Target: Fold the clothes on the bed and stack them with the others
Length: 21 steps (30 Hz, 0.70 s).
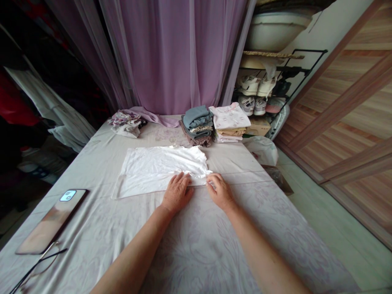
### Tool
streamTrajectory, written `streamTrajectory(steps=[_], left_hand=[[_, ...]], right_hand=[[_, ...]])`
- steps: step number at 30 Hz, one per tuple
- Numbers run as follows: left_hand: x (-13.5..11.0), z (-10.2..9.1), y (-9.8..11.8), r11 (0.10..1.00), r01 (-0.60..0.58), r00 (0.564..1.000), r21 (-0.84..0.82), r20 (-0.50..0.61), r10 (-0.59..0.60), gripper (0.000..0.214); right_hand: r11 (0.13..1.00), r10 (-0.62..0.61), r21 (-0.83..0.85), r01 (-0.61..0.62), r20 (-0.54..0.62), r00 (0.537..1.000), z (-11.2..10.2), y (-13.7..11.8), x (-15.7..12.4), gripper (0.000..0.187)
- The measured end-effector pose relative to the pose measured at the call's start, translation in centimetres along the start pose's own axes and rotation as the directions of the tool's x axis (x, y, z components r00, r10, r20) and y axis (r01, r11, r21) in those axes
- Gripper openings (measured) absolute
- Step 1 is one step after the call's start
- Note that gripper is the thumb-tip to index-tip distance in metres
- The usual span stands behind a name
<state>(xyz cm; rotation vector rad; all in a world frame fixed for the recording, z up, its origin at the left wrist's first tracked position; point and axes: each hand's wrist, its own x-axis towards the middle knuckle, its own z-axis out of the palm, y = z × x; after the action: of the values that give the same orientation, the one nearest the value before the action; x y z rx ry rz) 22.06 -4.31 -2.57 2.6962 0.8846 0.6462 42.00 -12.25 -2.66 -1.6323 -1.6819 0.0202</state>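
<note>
Across the back hangs a purple curtain (171,57), with a wooden door (346,102) slanting along the right and a pale patterned sheet (196,245) spread below. Between door and curtain stands a black rack (309,51) with a big white basin (275,30) on top; the basin's inside is hidden from this angle. On the middle of the sheet lies the white shirt (153,167), laid out but rumpled along its right end. Just beyond it rise a grey-blue stack (197,124) and a pink-topped stack (231,122), with a printed bundle (125,123) farther left. Beside the sheet's right edge sits a translucent bag (263,149), its contents too blurred to name. Pale shoes (249,86) fill the lower rack. The hands are apart: the left hand (177,192) rests flat, covering part of the shirt's near edge; the right hand (221,192) curls at its right corner, and whether it pinches the cloth I cannot tell. A phone (50,224) lies camera side up at the left, touching or nearly touching the glasses (41,259).
</note>
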Motion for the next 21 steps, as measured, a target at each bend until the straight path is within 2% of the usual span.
streamTrajectory(steps=[3,5,13,21], left_hand=[[0.1,0.1,0.1,1.0,0.02,1.0,0.011,0.006,-0.02,0.048],[0.2,0.2,0.3,0.999,0.033,0.999,0.028,0.02,-0.033,0.053],[1.2,-0.8,2.2,0.976,0.136,0.981,0.167,0.114,-0.156,0.06],[3.0,-1.6,2.9,0.946,0.208,0.957,0.25,0.15,-0.25,0.062]], right_hand=[[0.997,0.012,-0.074,-0.006,0.078,0.997,0.1,-0.3,0.3,0.026],[0.989,0.023,-0.145,-0.007,0.111,0.994,0.1,-0.7,0.6,0.031],[0.913,0.152,-0.406,-0.037,0.256,0.955,0.0,-2.2,1.8,0.036],[0.879,0.207,-0.474,-0.05,0.284,0.936,0.1,-2.8,2.1,0.039]])
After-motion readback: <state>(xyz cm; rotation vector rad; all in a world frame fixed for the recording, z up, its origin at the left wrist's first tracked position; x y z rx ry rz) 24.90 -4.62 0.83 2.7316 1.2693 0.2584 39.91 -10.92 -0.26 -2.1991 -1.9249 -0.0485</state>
